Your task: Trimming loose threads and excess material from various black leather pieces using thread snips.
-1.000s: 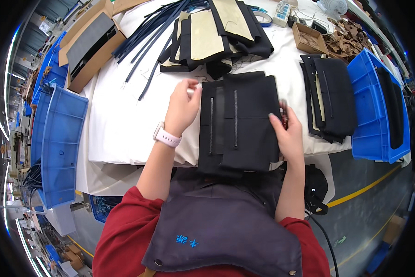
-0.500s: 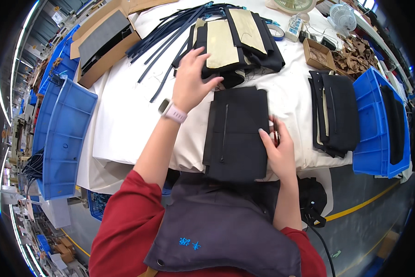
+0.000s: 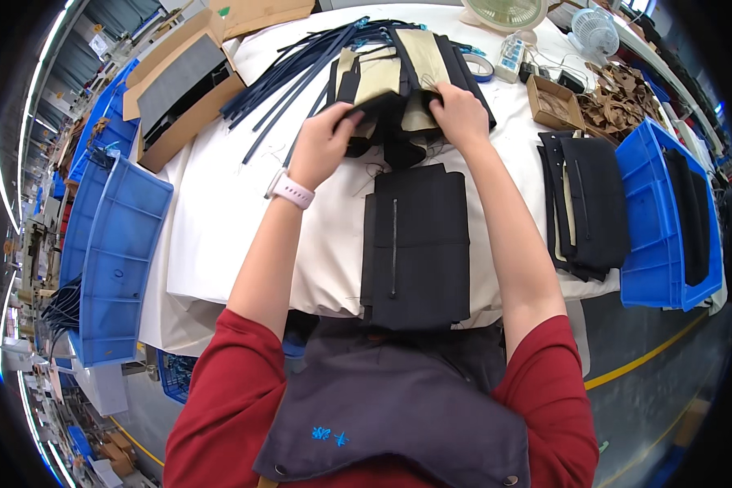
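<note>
Both of my hands are at the pile of black fabric pieces with cream backing (image 3: 421, 55) on the far side of the table. My left hand (image 3: 323, 148) is closed on a lifted black edge of a fabric piece, thumb on top. My right hand (image 3: 462, 115) pinches the edge of the piece beside it, its fingertips partly hidden by the fabric. Closer to me lies a black fabric panel with a zipper (image 3: 427, 248), flat at the table's near edge and untouched. Loose threads hang around the pile.
White cloth covers the table (image 3: 219, 220). Dark straps (image 3: 301, 69) and a cardboard box (image 3: 179, 114) lie at far left. To the right are a stack of black zippered pieces (image 3: 594, 195), a blue bin (image 3: 655, 236), brown scraps (image 3: 622, 102) and fans. Another blue bin (image 3: 117, 260) stands left.
My right hand has left the zippered panel and moved forward to the pile. My left hand has closed on a black edge there, and fabric pieces have been lifted. The zippered panel now lies untouched.
</note>
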The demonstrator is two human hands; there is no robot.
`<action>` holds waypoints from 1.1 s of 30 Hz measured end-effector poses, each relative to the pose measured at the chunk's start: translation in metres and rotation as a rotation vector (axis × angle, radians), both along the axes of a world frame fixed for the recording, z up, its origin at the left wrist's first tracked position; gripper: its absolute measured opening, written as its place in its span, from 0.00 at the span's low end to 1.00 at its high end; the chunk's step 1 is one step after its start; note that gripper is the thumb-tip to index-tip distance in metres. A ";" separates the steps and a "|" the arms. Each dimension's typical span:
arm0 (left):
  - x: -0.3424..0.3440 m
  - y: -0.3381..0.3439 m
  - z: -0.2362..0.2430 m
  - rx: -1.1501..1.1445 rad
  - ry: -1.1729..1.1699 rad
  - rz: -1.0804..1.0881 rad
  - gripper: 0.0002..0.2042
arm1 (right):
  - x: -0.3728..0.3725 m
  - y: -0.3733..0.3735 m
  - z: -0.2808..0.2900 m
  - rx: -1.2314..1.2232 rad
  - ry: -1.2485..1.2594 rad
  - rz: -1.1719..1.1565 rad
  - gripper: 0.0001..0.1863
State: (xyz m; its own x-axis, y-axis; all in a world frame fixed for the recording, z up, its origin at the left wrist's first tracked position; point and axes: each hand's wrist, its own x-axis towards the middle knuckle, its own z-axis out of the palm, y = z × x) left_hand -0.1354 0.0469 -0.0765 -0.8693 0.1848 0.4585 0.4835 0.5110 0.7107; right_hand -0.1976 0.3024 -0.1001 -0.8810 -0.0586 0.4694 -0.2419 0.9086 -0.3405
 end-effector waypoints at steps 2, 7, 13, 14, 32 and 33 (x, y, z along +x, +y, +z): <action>0.012 -0.009 0.021 0.107 0.090 0.155 0.08 | -0.005 0.011 -0.011 -0.097 0.054 -0.080 0.14; 0.047 -0.055 0.086 0.021 0.659 0.455 0.07 | 0.035 0.044 0.046 -0.257 0.687 -0.116 0.09; 0.087 -0.109 0.155 0.028 0.891 0.551 0.07 | 0.131 0.085 0.162 -0.540 0.884 -0.114 0.11; 0.096 -0.116 0.164 0.003 0.910 0.569 0.07 | 0.139 0.081 0.169 -0.775 0.742 0.076 0.12; 0.096 -0.077 0.155 0.121 0.087 -0.013 0.11 | 0.161 -0.009 0.057 -1.432 -0.697 0.622 0.13; 0.093 -0.071 0.152 0.182 0.108 -0.048 0.10 | 0.179 -0.012 0.058 -1.430 -0.693 0.623 0.13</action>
